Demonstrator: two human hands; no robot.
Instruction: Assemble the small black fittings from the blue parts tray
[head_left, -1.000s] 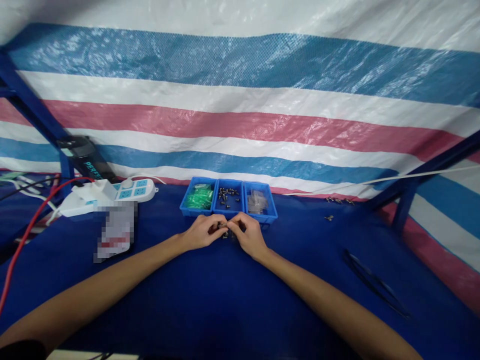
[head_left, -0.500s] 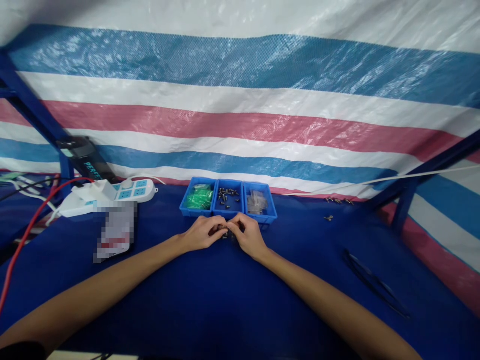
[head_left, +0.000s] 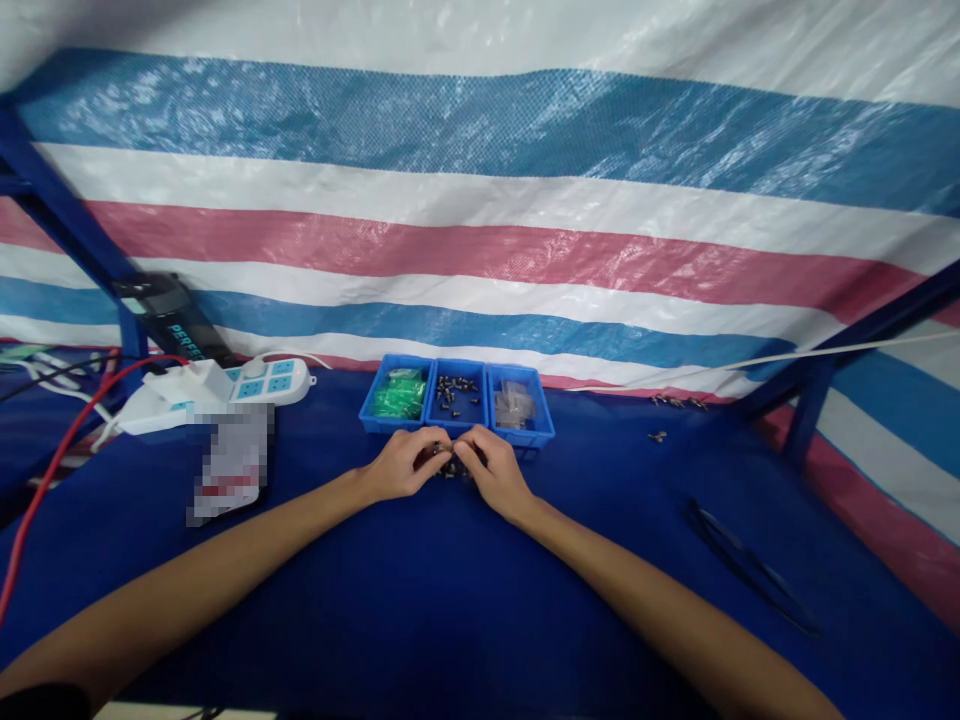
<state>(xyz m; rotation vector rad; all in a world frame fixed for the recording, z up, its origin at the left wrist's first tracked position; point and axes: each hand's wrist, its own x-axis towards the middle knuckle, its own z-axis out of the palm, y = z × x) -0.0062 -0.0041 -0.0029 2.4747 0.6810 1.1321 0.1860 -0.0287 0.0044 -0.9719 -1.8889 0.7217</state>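
My left hand (head_left: 403,465) and my right hand (head_left: 491,468) meet fingertip to fingertip just in front of the blue bins. Both are closed in a pinch around something small that the fingers mostly hide. Under the fingertips lie several small dark screw-like pieces (head_left: 450,472) on the blue table. More such pieces (head_left: 456,388) are in the middle blue bin (head_left: 455,424). The left bin (head_left: 388,425) holds green packets (head_left: 400,393), and the right bin (head_left: 523,438) holds clear plastic packets (head_left: 514,404).
At the left are a white power strip (head_left: 262,383), a pixelated pouch-like item (head_left: 234,465), a dark bottle (head_left: 176,318) and a red cable (head_left: 56,465). Small metal pieces (head_left: 657,436) and dark glasses-like frames (head_left: 750,570) lie at the right. A striped sheet (head_left: 480,250) hangs behind.
My fingertips have shifted slightly, and more of the small dark pieces beneath them show. The bins and everything around them are unchanged.
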